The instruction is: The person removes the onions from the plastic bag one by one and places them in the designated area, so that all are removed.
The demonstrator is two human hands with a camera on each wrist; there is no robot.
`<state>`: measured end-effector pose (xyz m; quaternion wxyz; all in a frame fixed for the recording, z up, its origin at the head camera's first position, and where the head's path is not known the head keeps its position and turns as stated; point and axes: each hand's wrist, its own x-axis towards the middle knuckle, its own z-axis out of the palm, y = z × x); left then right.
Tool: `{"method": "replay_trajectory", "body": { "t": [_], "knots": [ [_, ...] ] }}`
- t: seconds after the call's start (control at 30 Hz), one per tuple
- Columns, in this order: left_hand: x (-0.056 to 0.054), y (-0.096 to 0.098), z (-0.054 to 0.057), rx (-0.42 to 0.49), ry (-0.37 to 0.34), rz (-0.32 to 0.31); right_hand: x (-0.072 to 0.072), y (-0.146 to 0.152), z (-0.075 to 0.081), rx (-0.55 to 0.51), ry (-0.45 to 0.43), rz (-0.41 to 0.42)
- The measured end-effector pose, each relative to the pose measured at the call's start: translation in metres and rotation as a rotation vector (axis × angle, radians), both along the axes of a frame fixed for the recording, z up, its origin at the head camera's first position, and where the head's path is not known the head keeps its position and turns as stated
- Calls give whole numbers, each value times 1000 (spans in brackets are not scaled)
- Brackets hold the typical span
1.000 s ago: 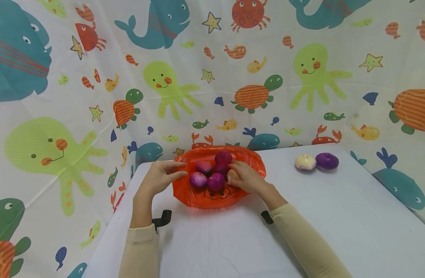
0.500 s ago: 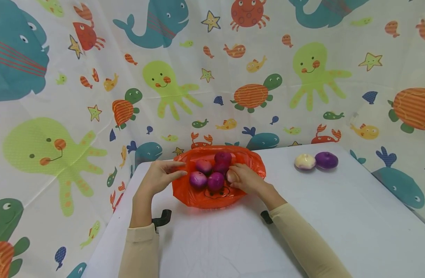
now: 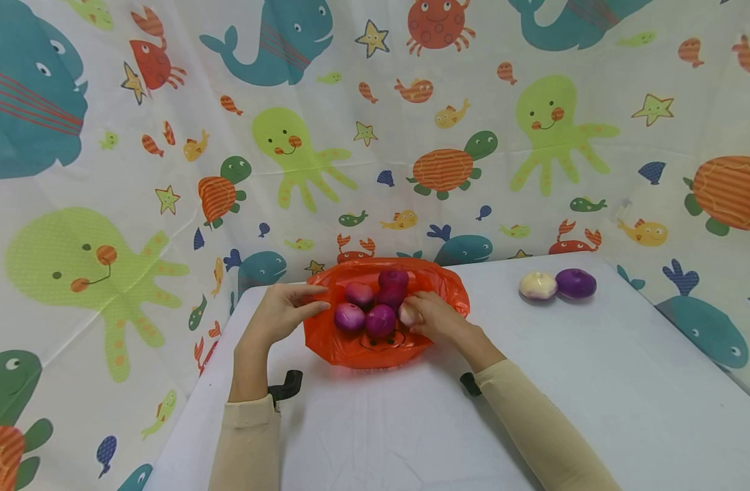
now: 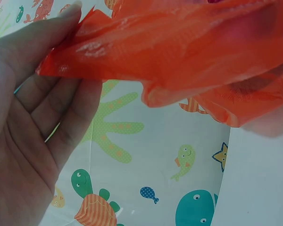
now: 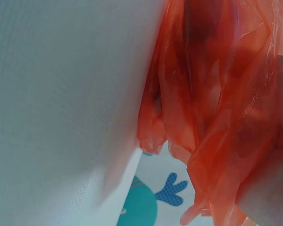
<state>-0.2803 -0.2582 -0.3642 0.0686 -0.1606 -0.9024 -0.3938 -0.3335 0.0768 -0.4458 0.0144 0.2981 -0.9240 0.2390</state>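
Note:
Several purple onions (image 3: 359,294) lie together in an open red plastic bag (image 3: 332,348) on the white table. My right hand (image 3: 436,317) is inside the bag's right part, its fingers curled round a pale, onion-like bulb (image 3: 410,314) beside the purple ones. My left hand (image 3: 283,310) is at the bag's left rim, thumb and fingers apart and fairly straight. In the left wrist view the bag (image 4: 179,56) covers the fingertips of the left hand (image 4: 37,108). The right wrist view shows mostly crumpled bag (image 5: 212,108), with part of the right hand (image 5: 273,183) at the edge.
A cream-coloured bulb (image 3: 538,286) and a purple onion (image 3: 576,284) sit side by side at the table's back right. A curtain printed with sea animals (image 3: 381,184) stands behind and beside the white table (image 3: 399,436).
Within the right hand, the pale bulb has turned a little and shows a whiter side. The fingers have shifted slightly round it. My left hand and the bag stay in place.

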Motion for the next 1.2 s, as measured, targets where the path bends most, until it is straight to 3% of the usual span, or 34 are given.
{"method": "replay_trajectory", "body": {
  "t": [0.4, 0.8, 1.2],
  "knots": [
    [-1, -1, -1, 4, -3, 3, 3, 0, -1, -48, -45, -19],
    [0, -1, 0, 2, 10, -6, 3, 1, -4, -29, -9, 5],
    [1, -1, 0, 3, 15, -2, 5, 5, 11, -170, -2, -34]
  ]
}}
